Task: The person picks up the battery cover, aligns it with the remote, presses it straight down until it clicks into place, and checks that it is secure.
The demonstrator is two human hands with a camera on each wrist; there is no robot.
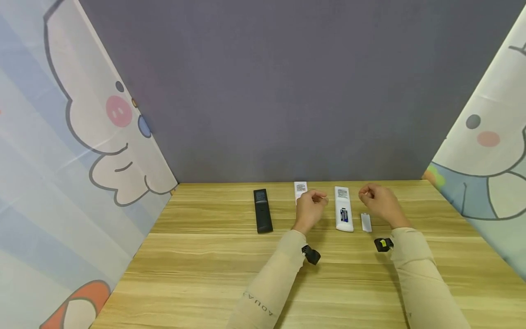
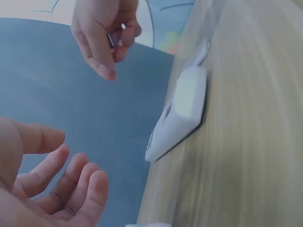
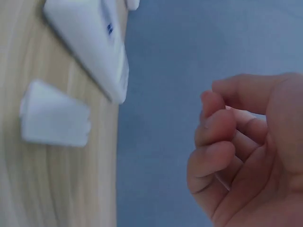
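A white remote control (image 1: 342,201) lies back side up between my hands, its battery compartment uncovered and batteries (image 1: 344,215) inside. My left hand (image 1: 311,208) hovers just left of it, fingers loosely bent and thumb apart, holding nothing. Over the right side, my right hand (image 1: 382,203) hangs in the air with curled fingers and its thumb near the index fingertip; nothing shows in its grasp. A small white battery cover (image 1: 366,222) rests on the table below that hand, and appears large in the right wrist view. Another white remote (image 1: 301,186) is partly hidden behind my left hand.
A black remote control (image 1: 263,212) lies to the left on the wooden table (image 1: 197,265). A grey panel (image 1: 304,91) rises along the table's back edge. Cartoon-printed cloths (image 1: 37,183) hang at both sides.
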